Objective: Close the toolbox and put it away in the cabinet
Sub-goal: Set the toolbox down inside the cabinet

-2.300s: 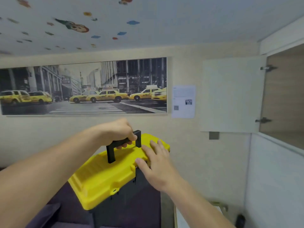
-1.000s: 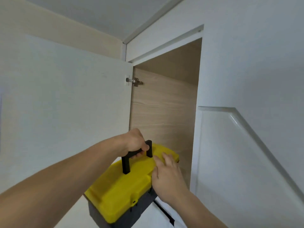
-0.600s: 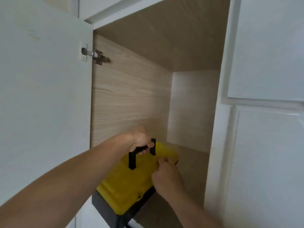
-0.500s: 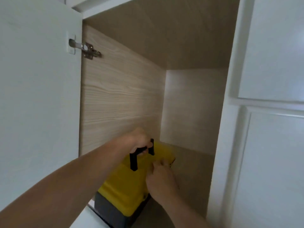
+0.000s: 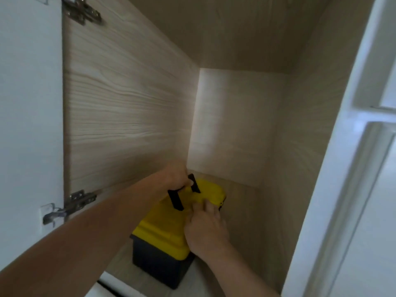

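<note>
The toolbox (image 5: 162, 230) has a yellow lid, closed, over a dark grey body, and stands on the floor of the open wooden cabinet (image 5: 128, 116), near its left wall. My left hand (image 5: 176, 175) is shut around the black handle (image 5: 176, 200) on top of the lid. My right hand (image 5: 205, 228) lies against the lid's right side with its fingers spread over the yellow edge. The box's right face is hidden behind that hand.
The white cabinet door (image 5: 27, 125) stands open on the left, with hinges at top (image 5: 82, 10) and bottom (image 5: 70, 203). A white frame (image 5: 334, 168) borders the opening on the right. Bare shelf floor lies right of and behind the toolbox.
The toolbox went from held in front of the picture wall, up to the cabinet opening, then inside; it now rests deeper on the shelf floor. Both hands stayed on it.
</note>
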Tool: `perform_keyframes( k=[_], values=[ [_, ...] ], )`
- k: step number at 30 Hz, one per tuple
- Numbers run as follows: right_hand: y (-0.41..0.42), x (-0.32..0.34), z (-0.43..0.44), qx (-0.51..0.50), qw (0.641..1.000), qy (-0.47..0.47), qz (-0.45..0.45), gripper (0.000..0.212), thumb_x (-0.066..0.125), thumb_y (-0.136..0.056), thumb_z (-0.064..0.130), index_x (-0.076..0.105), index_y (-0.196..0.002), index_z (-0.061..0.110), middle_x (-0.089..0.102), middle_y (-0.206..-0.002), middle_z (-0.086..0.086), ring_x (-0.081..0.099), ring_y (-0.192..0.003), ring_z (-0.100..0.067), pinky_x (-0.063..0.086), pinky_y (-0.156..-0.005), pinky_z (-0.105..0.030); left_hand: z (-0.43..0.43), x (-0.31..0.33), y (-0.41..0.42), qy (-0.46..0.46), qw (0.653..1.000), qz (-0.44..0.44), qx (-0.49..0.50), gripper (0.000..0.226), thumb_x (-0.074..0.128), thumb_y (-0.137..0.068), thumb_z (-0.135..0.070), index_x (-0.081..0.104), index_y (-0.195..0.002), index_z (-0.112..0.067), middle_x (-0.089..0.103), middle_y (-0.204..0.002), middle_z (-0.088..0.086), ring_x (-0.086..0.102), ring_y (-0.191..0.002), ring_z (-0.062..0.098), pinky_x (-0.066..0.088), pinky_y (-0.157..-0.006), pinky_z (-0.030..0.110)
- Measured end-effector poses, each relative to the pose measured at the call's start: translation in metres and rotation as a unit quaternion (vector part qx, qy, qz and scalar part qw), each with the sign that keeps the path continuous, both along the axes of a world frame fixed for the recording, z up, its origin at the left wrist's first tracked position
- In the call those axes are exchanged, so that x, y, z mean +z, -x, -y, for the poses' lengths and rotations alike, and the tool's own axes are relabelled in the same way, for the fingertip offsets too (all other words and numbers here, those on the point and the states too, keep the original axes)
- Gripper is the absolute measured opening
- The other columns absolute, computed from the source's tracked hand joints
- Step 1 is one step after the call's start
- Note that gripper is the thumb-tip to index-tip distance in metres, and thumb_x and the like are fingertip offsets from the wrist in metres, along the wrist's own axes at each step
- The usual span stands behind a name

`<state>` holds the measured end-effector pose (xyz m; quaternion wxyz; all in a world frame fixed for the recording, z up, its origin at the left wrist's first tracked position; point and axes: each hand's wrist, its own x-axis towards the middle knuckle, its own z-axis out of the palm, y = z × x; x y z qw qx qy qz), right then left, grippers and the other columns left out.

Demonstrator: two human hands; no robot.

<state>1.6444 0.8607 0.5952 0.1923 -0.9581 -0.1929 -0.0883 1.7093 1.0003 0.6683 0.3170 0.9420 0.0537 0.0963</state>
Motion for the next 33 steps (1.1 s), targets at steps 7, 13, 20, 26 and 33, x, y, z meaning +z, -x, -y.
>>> perform_keyframes(
  k=[7,13,20,26,33],
  values=[
    [0.022,-0.005,0.003,0.053,0.998,-0.014,-0.008,0.055,0.021,-0.099,0.051,0.033,-0.145,0.022,0.017,-0.158,-0.009,0.006,-0.145,-0.030,0.013,-0.117,-0.045,-0.049,-0.050,0.060,0.026,0.997,0.032,-0.072,0.025,0.059,-0.094,-0.025,0.071,-0.114,-0.016,0.070,-0.112,0.001,0.063,-0.103,0.017,0.050,-0.092,0.035],
    [0.061,-0.021,0.010,0.099,0.982,0.105,0.120,0.062,0.028,-0.095,0.058,0.019,-0.149,0.029,0.014,-0.161,0.001,0.009,-0.146,-0.028,0.026,-0.113,-0.042,-0.062,-0.094,0.139,0.096,0.976,0.111,-0.160,0.056,0.068,-0.077,-0.042,0.048,-0.129,-0.042,0.035,-0.137,-0.027,0.045,-0.116,-0.015,0.042,-0.085,0.002],
    [0.059,-0.023,0.006,0.089,0.964,0.096,0.229,0.046,0.059,-0.089,0.043,0.059,-0.129,0.021,0.059,-0.135,-0.005,0.056,-0.120,-0.031,0.055,-0.087,-0.038,-0.055,-0.120,0.134,-0.007,0.968,0.213,-0.131,0.064,0.055,-0.082,-0.050,0.032,-0.140,-0.039,0.019,-0.152,-0.021,0.025,-0.136,-0.004,0.025,-0.098,-0.003],
    [0.013,-0.018,0.001,0.044,0.982,0.110,0.145,0.050,0.035,-0.102,0.022,0.019,-0.150,0.021,0.018,-0.160,-0.002,0.026,-0.141,-0.029,0.037,-0.105,-0.038,-0.044,-0.110,0.084,-0.017,0.976,0.184,-0.118,0.061,0.063,-0.089,-0.031,0.041,-0.145,-0.022,0.023,-0.158,-0.005,0.027,-0.142,0.011,0.030,-0.108,0.019],
    [-0.043,-0.012,-0.008,-0.008,0.992,0.096,0.085,0.065,0.046,-0.093,0.005,0.017,-0.149,0.021,0.015,-0.159,-0.004,0.022,-0.141,-0.034,0.036,-0.107,-0.040,-0.032,-0.095,0.027,-0.044,0.985,0.138,-0.096,0.060,0.060,-0.093,-0.020,0.035,-0.147,-0.011,0.018,-0.161,0.010,0.023,-0.146,0.022,0.017,-0.114,0.021]
  ],
)
